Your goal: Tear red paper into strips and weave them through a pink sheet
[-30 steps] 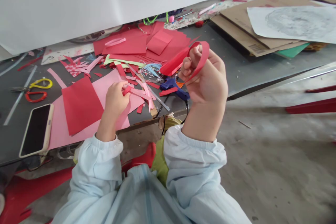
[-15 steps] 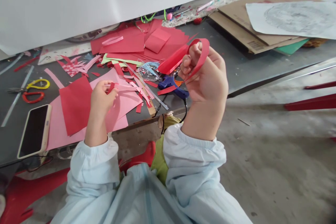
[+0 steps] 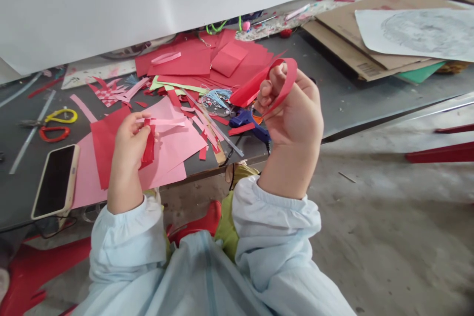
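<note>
My right hand (image 3: 294, 108) is raised above the table edge, its fingers closed round a looped red paper strip (image 3: 270, 81) that curls over my fingertips. My left hand (image 3: 128, 143) is lower and to the left, over a pink sheet (image 3: 174, 145). It pinches a short red paper strip (image 3: 149, 145) that hangs down, together with a thin pink strip (image 3: 166, 122) that sticks out to the right. Both wrists wear pale blue sleeves. A red square sheet (image 3: 101, 140) lies partly under my left hand.
The dark grey table (image 3: 333, 94) is littered with red and pink paper scraps (image 3: 207, 59). A blue glue gun (image 3: 250, 121) lies by the table edge, a phone (image 3: 55, 180) at the left, yellow and red scissors (image 3: 55, 126) beyond it, cardboard sheets (image 3: 370, 24) at the right.
My left hand has moved left and toward me, lifting a red strip and a pink strip out of the scrap pile. My right hand has stayed put with the looped red strip.
</note>
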The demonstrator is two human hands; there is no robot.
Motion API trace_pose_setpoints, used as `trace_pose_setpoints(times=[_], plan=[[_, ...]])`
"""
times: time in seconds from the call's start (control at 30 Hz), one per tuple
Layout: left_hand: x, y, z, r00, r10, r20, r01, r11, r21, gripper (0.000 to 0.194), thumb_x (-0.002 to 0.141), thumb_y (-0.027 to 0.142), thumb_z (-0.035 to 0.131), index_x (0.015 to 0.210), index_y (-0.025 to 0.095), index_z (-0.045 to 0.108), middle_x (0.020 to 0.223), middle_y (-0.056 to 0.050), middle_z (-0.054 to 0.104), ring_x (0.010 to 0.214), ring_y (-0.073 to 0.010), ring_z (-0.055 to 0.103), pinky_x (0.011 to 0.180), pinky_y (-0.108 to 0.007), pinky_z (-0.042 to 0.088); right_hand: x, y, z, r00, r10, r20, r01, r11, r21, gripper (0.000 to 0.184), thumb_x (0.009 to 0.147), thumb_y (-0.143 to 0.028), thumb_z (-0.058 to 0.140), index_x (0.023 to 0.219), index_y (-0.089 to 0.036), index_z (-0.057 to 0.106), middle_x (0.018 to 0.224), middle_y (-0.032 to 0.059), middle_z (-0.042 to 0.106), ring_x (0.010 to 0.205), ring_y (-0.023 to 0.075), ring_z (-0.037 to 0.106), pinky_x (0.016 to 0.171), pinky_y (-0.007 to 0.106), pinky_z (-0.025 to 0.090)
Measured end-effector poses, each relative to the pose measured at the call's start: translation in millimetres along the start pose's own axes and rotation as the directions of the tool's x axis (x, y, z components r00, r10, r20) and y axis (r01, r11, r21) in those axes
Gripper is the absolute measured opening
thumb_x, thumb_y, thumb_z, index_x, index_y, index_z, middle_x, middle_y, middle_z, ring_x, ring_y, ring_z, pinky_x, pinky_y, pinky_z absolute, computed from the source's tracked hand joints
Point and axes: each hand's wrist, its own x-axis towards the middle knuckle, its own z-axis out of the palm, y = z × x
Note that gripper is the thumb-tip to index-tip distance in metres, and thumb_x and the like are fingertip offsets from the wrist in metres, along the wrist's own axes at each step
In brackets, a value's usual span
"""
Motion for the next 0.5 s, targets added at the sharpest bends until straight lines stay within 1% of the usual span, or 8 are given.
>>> trace_pose_setpoints(times=[0.1,0.17,0.3,0.37,0.5], plan=[[1.3,-1.1,-5.6,1.0,-0.015,-0.009,0.015,0.999,-0.038,0.014,0.077,0.014,0.059,0.089,0.02,0.064,0.072,0.0,0.065,0.056,-0.0133,0.064,0.056,-0.024,0.054,-0.9,-0.1,5.5,0.999,0.019,-0.046,-0.018,1.0,0.01,0.027,0.073,-0.042,0.083,0.071,-0.027,0.061,0.063,-0.0049,0.051,0.051,0.0082,0.043,0.046,0.023,0.037],[2.0,-2.3,-9.9,1.0,-0.017,-0.018,0.016,0.998,-0.062,0.01,0.078,0.016,0.06,0.085,0.019,0.066,0.071,0.0,0.066,0.059,-0.0139,0.067,0.058,-0.024,0.055,-1.2,0.2,8.5,0.999,0.02,-0.044,-0.02,1.0,0.009,0.029,0.071,-0.043,0.084,0.069,-0.026,0.06,0.063,-0.0051,0.05,0.05,0.0077,0.041,0.045,0.023,0.036],[2.0,-4.0,-19.2,0.999,-0.029,-0.019,0.027,0.997,-0.07,0.012,0.078,0.021,0.06,0.084,0.017,0.07,0.071,-0.002,0.069,0.066,-0.0175,0.071,0.06,-0.025,0.056,-0.7,2.0,11.7,0.999,0.005,-0.046,-0.004,0.999,0.032,0.033,0.069,-0.042,0.086,0.066,-0.025,0.058,0.061,-0.0059,0.049,0.048,0.0063,0.038,0.044,0.022,0.034],[1.5,-4.5,-23.8,0.999,-0.039,-0.019,0.037,0.997,-0.068,0.015,0.078,0.022,0.061,0.087,0.017,0.072,0.069,-0.003,0.069,0.069,-0.0195,0.072,0.06,-0.027,0.056,-0.1,3.5,11.9,1.0,0.012,-0.023,-0.012,1.0,0.026,0.036,0.071,-0.042,0.085,0.065,-0.024,0.055,0.06,-0.0057,0.048,0.049,0.0066,0.04,0.044,0.022,0.035],[0.1,-5.3,-32.0,0.998,-0.05,-0.029,0.048,0.996,-0.077,0.018,0.077,0.024,0.062,0.089,0.017,0.073,0.068,-0.003,0.07,0.065,-0.0187,0.071,0.058,-0.026,0.056,1.2,7.1,11.8,1.0,0.018,0.014,-0.018,1.0,0.0,0.035,0.076,-0.041,0.083,0.066,-0.024,0.054,0.062,-0.0046,0.049,0.048,0.0071,0.042,0.044,0.023,0.036]])
